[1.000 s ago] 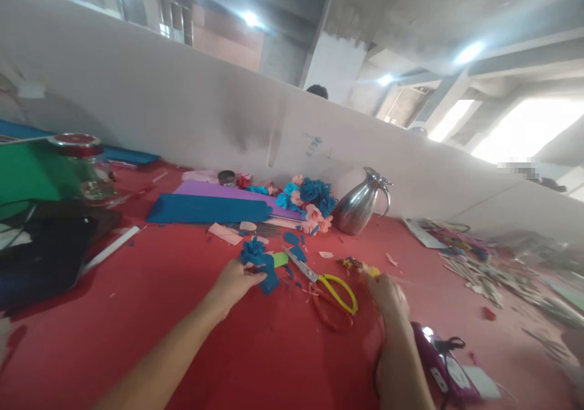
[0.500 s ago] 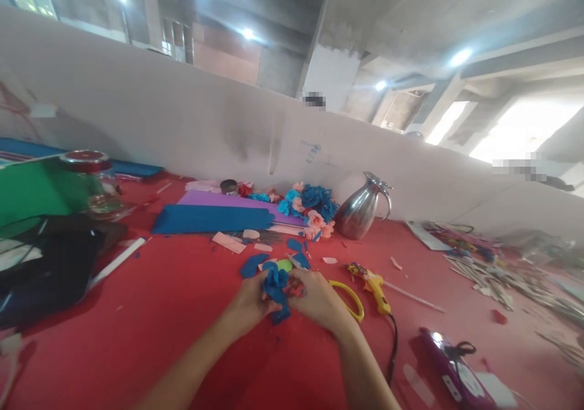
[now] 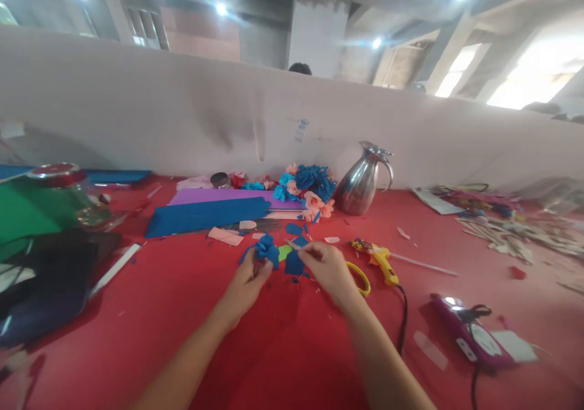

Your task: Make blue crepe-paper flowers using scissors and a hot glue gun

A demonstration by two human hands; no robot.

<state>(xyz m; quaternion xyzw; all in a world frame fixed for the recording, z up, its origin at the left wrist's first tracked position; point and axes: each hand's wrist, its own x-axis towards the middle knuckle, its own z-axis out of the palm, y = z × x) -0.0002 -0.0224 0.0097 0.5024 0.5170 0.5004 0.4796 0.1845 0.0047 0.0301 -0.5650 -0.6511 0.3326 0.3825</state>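
Note:
A blue crepe-paper flower (image 3: 265,249) is pinched between the thumb and fingers of my left hand (image 3: 249,279). My right hand (image 3: 326,267) is to its right, thumb and fingertips pressed together just above a dark blue paper piece (image 3: 294,264); what they grip, if anything, I cannot make out. Under this hand lie scissors with a yellow handle (image 3: 361,278), their middle covered and their blade tip showing past my fingers. A light green piece (image 3: 283,252) lies between my hands. More blue paper petals (image 3: 294,229) are scattered just beyond.
A yellow glue gun (image 3: 383,267) with a black cord lies at right, near a purple device (image 3: 472,331). Behind are a steel jug (image 3: 360,185), finished paper flowers (image 3: 317,182) and a blue paper sheet (image 3: 205,217). At left stand a glass jar (image 3: 89,200) and dark bag (image 3: 50,288).
My hands have parted: the left has drawn the blue flower left and slightly up, while the right has moved off it toward the loose blue pieces. The camera view has tilted down and levelled.

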